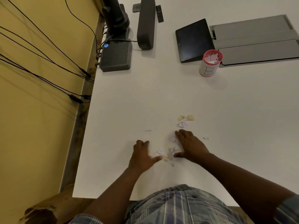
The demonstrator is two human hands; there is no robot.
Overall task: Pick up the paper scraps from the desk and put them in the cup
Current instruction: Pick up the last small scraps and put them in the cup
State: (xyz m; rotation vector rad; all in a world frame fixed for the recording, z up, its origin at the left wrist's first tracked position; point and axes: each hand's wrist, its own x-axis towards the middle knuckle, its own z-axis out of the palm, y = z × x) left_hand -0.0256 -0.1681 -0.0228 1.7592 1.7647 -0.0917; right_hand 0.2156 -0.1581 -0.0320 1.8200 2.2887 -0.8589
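Note:
A small heap of white and yellowish paper scraps lies on the white desk between my two hands. My left hand rests flat on the desk to the left of the heap, thumb pointing at it. My right hand lies on the right, fingers spread, its fingertips beside a pale scrap. A second cluster of scraps sits just beyond my right hand. Single bits lie at the left and right. The cup, white with a pink rim and marked "B", stands far right and holds scraps.
Behind the cup are a dark tablet and a grey flat case. A black ribbed box with cables, a monitor stand and a camera mount stand at the back left. The desk's left edge borders a yellow floor.

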